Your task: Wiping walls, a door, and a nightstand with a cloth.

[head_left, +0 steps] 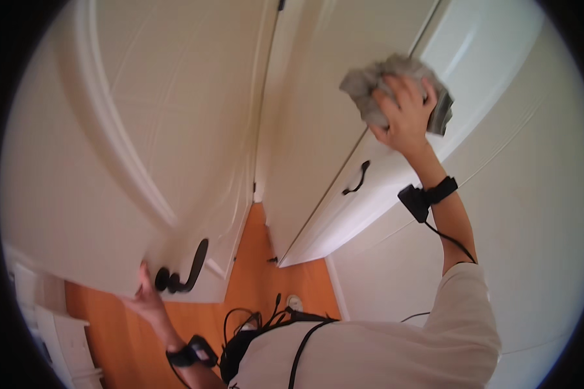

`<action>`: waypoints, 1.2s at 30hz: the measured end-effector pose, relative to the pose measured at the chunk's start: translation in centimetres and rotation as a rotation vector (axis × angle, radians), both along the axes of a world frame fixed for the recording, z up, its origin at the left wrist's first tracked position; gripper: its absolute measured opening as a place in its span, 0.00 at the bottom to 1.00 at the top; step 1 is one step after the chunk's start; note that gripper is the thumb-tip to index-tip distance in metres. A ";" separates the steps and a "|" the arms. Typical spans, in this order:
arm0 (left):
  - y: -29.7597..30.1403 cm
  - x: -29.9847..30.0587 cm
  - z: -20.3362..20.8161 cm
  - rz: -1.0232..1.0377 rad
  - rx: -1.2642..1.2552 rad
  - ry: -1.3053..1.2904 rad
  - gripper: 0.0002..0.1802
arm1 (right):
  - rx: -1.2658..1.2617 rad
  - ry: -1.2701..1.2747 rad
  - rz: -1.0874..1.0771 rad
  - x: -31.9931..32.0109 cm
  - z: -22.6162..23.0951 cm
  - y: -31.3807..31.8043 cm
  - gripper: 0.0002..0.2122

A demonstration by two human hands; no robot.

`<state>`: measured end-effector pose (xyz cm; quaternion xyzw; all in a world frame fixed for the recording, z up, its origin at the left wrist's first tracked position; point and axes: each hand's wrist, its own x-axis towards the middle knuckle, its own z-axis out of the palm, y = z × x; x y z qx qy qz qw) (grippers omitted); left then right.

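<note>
My right hand (405, 120) is raised to the upper right, fingers curled over a crumpled grey cloth (376, 81). The cloth lies against the upper part of a white panelled door (318, 123), across the narrow gap at its edge. Below it is a small dark curved pull handle (357, 178). At the lower left, my left hand (148, 301) grips the free edge of another white door (182, 149), beside its black lever handle (191, 269). Some of the left fingers are blurred or hidden at that edge.
Between the doors an orange-brown wood floor (246, 259) shows, with a shoe tip (294, 302) on it. A white wall (525, 207) runs along the right. White furniture (61, 337) stands at the lower left. Black cables (266, 319) hang at my waist.
</note>
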<state>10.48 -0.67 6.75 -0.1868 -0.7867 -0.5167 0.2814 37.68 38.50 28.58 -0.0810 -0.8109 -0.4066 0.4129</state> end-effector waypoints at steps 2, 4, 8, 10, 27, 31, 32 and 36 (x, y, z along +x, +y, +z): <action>0.8 0.1 0.0 -0.005 0.113 -0.024 0.23 | -0.053 -0.037 -0.057 -0.1 -4.1 -1.0 0.18; 0.4 -0.6 -1.5 -0.027 0.081 -0.004 0.26 | -0.091 -0.051 -0.047 -0.4 -7.8 -0.9 0.19; 0.6 0.5 -2.5 -0.219 0.212 -0.110 0.26 | -0.435 0.080 -0.032 -1.8 -10.9 -4.4 0.20; -0.5 0.7 -2.8 -0.189 0.138 -0.033 0.29 | -0.482 0.169 0.050 -5.1 -9.8 -6.9 0.16; -1.4 0.7 -3.4 -0.221 0.072 -0.051 0.32 | -0.602 0.458 1.210 -29.8 -7.1 -20.6 0.27; -1.9 -2.4 -6.6 -0.304 0.133 -0.012 0.28 | -0.674 0.147 1.141 -28.8 -19.6 -20.2 0.19; -1.6 -3.3 -5.9 -0.350 0.181 -0.056 0.26 | -0.619 0.088 1.108 -29.3 -19.5 -19.8 0.17; -1.9 -7.5 -4.5 -0.421 0.185 -0.109 0.20 | -0.517 -0.055 1.038 -32.1 -15.6 -17.8 0.18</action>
